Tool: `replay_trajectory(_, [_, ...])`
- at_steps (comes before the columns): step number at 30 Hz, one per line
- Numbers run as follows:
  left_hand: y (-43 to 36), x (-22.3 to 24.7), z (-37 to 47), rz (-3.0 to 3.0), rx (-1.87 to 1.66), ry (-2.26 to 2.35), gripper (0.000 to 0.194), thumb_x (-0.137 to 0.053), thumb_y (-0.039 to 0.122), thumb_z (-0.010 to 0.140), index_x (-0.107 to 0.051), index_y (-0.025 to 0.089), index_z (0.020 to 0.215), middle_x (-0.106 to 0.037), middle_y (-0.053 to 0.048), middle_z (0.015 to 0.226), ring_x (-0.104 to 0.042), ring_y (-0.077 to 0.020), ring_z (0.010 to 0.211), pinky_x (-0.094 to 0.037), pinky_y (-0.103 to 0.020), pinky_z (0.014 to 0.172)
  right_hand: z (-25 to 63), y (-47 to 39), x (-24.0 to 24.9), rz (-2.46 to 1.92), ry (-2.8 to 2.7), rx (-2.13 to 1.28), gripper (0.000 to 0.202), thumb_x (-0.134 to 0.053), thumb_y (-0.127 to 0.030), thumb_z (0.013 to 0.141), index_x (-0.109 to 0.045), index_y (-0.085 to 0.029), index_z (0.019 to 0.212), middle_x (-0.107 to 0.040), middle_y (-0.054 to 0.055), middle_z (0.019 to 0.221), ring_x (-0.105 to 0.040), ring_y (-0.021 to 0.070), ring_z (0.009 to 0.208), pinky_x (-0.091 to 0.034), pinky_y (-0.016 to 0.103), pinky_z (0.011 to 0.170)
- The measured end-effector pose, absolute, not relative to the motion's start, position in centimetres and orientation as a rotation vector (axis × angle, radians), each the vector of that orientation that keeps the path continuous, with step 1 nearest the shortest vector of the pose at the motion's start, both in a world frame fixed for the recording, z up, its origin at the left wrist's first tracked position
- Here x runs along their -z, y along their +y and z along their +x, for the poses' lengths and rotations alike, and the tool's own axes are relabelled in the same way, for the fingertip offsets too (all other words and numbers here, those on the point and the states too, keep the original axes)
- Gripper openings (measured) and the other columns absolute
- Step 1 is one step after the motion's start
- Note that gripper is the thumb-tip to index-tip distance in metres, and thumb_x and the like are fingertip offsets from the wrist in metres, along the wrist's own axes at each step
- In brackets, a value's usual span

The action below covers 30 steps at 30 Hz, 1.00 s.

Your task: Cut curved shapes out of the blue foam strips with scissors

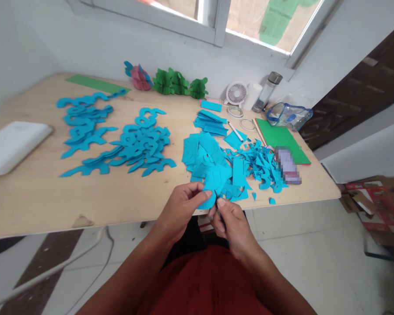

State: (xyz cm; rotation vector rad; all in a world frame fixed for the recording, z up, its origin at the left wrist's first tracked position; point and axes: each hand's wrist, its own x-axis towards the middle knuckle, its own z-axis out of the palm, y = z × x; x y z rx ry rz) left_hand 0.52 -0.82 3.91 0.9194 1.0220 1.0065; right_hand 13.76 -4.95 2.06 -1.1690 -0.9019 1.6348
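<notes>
My left hand (186,203) pinches a piece of blue paper (208,201) between thumb and fingers, at the table's front edge. My right hand (230,218) is closed round dark-handled scissors (219,204), whose blades meet the paper's edge; most of the scissors is hidden by the fingers. Just beyond both hands lies a pile of blue paper sheets (200,153), some with drawn curved lines. To its right spreads a heap of blue paper scraps (261,162). Curved blue cut-outs (141,140) lie in a stack left of the pile, and more cut-outs (88,118) lie farther left.
A white box-like device (16,146) sits at the table's left. Along the back stand green paper shapes (170,82), a pink paper shape (140,78), a small fan (236,93) and a bottle (265,92). A pen (235,131), green sheets (285,140) and a phone (287,165) lie rightward.
</notes>
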Motion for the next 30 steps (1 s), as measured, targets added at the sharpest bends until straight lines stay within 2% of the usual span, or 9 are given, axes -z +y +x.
replay_trajectory(9, [-0.95, -4.11, 0.46, 0.874, -0.979, 1.039, 0.017, -0.068, 0.028, 0.067, -0.059, 0.017, 0.059, -0.053, 0.002, 0.059, -0.047, -0.0130, 0.061, -0.039, -0.025, 0.061, 13.81, -4.64, -2.31, -1.226, -0.936, -1.598, 0.039, -0.054, -0.051, 0.086, -0.058, -0.016, 0.068, -0.035, -0.011, 0.037, -0.022, 0.0049, 0.033, -0.014, 0.020, 0.035])
replay_trajectory(15, [-0.57, -4.42, 0.43, 0.872, -1.087, 1.106, 0.010, -0.069, 0.026, 0.065, -0.062, 0.019, 0.065, -0.050, 0.005, 0.057, -0.041, -0.0102, 0.053, -0.035, -0.023, 0.053, 13.87, -4.53, -2.65, -1.269, -0.984, -1.579, 0.040, -0.054, -0.053, 0.084, -0.058, -0.016, 0.068, -0.034, -0.010, 0.037, -0.022, 0.0052, 0.033, -0.015, 0.021, 0.036])
replay_trajectory(19, [-0.25, -4.61, 0.34, 0.926, -1.088, 1.118, 0.014, -0.068, 0.026, 0.066, -0.060, 0.018, 0.059, -0.046, 0.005, 0.052, -0.037, -0.0098, 0.050, -0.033, -0.022, 0.050, 13.95, -4.55, -2.69, -1.295, -1.009, -1.563, 0.041, -0.054, -0.054, 0.083, -0.058, -0.017, 0.066, -0.034, -0.010, 0.036, -0.023, 0.0059, 0.034, -0.016, 0.022, 0.037])
replay_trajectory(24, [-0.15, -4.27, 0.26, 0.804, -1.023, 1.035, 0.017, -0.071, 0.026, 0.065, -0.059, 0.017, 0.059, -0.049, 0.005, 0.054, -0.040, -0.0087, 0.050, -0.033, -0.021, 0.050, 14.22, -4.67, -2.75, -1.272, -1.047, -1.555, 0.041, -0.053, -0.053, 0.085, -0.058, -0.017, 0.065, -0.034, -0.010, 0.036, -0.024, 0.0061, 0.034, -0.018, 0.022, 0.038])
replay_trajectory(30, [-0.32, -4.67, 0.22, 0.621, -0.947, 0.936, 0.020, -0.076, 0.027, 0.061, -0.059, 0.016, 0.063, -0.056, 0.003, 0.056, -0.049, -0.0103, 0.051, -0.040, -0.023, 0.051, 14.56, -4.71, -2.66, -1.240, -1.069, -1.582, 0.041, -0.052, -0.053, 0.086, -0.059, -0.017, 0.067, -0.034, -0.010, 0.037, -0.024, 0.0063, 0.035, -0.018, 0.022, 0.039])
